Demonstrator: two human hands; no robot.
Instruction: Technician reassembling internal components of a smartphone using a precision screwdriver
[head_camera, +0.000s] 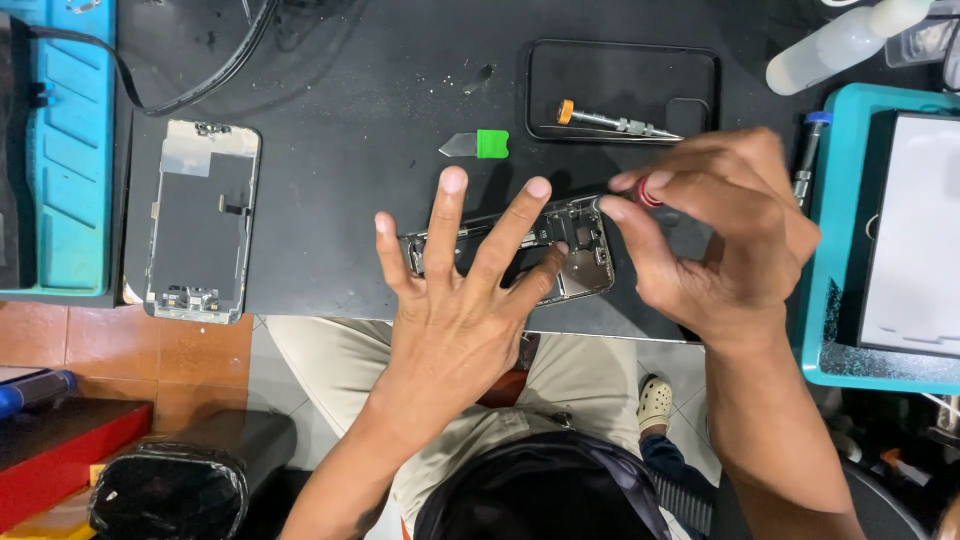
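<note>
While I lean over the black work mat (340, 190), this is how things lie:

Left hand: my left hand (455, 300) is spread flat, 5 fingers fanned wide, pressing down on the opened phone chassis (575, 250).

Right hand: my right hand (715, 240) is pinched, thumb and fingertips closed around a small screwdriver with a red handle (648, 192); its tip, hidden by my fingers, points toward the camera end of the chassis.

Phone chassis: it lies lengthwise near the mat's 6 o'clock edge, mostly under my left fingers, its open inside facing up.

Detached screen: the screen panel (202, 222) lies face down at 9 o'clock from my left hand, well apart.

Pry tool: a thin metal blade with a green grip (478, 145) sits at 12 o'clock from my left hand, near the fingertips but not touching.

Phone case: a black case (620, 85) lies at 11 o'clock from my right hand, with an orange-capped screwdriver (610, 121) and tweezers resting on it.

Blue-capped screwdriver: it (808, 150) lies at 2 o'clock, just beside my right hand.

Teal tray: its rim (822, 250) is at 3 o'clock, holding a white panel (915, 230).

Squeeze bottle: a clear bottle (835, 45) lies at 1 o'clock.
</note>
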